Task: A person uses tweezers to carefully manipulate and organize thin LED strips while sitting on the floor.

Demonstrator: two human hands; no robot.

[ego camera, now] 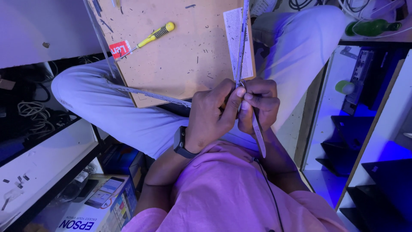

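I sit with a flat brown board across my lap. My left hand, with a dark watch on the wrist, and my right hand meet at the board's near edge. Both pinch thin grey metal strips that join at my fingertips. One strip runs up over the board's right side, another slants left along the board's lower edge, and a short end hangs down from my right hand. A yellow-handled screwdriver lies on the board, apart from both hands.
A small red card lies by the screwdriver tip, and a white printed paper on the board's right side. A printed box sits at lower left, white cable coils at left, a green bottle at upper right, dark shelves at right.
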